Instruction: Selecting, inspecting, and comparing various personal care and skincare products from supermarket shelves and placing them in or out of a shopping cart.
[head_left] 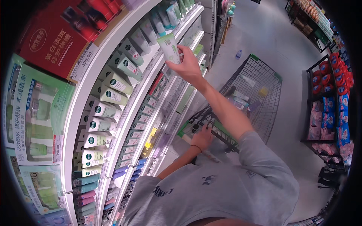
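My right hand (186,66) holds a white tube with green trim (168,46) upright beside the top shelf, in front of rows of green and white tubes (114,82) standing on the white shelving. Below it, my left hand (202,136) is closed on the black handle of a wire shopping cart (277,103). Several small packages (240,100) lie inside the cart, among them a yellow item (263,91).
Curved shelf tiers (69,132) with boxed sets (39,116) fill the left. A blue-tinted bottle (238,54) stands on the grey floor (254,32) beyond the cart. A black rack (313,137) of red and blue packages is at the right, another display (305,15) farther back.
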Action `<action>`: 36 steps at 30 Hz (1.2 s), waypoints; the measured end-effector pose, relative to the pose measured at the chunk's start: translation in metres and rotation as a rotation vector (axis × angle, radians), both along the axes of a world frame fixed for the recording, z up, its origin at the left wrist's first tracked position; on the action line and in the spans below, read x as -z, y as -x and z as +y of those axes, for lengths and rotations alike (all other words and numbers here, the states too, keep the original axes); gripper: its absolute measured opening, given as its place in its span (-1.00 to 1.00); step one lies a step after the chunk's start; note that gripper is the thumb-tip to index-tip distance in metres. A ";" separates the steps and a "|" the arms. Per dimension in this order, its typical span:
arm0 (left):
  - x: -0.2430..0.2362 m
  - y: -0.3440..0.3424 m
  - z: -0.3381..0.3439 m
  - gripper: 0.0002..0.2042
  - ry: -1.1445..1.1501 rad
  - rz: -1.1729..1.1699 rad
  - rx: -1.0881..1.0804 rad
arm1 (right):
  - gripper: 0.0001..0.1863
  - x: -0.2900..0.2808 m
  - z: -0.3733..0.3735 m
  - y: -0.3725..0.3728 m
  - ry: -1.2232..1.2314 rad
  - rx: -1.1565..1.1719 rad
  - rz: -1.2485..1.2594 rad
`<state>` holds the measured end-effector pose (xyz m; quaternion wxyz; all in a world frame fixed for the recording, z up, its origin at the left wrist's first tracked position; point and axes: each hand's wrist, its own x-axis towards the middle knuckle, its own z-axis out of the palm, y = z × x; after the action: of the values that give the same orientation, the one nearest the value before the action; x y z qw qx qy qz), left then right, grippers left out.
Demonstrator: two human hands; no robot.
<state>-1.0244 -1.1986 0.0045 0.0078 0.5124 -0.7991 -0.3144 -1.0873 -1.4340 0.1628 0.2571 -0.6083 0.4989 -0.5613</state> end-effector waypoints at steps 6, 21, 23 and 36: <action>-0.004 0.031 -0.027 -0.63 0.057 -0.029 0.006 | -0.30 -0.001 -0.006 0.034 0.232 0.068 0.026; -0.006 0.077 -0.067 -0.63 0.043 -0.059 0.015 | -0.26 -0.036 -0.118 0.004 0.119 -0.193 -0.012; -0.003 0.075 -0.073 -0.67 0.064 0.000 0.029 | -0.26 -0.031 -0.127 -0.018 0.063 -0.229 0.006; -0.008 0.073 -0.087 -0.52 -0.224 0.023 0.153 | -0.31 0.015 -0.137 -0.066 0.073 -0.212 0.191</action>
<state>-1.0971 -1.2856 0.0122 -0.0644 0.4439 -0.7956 -0.4071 -1.0210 -1.5706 0.1478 0.2440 -0.7172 0.4334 -0.4881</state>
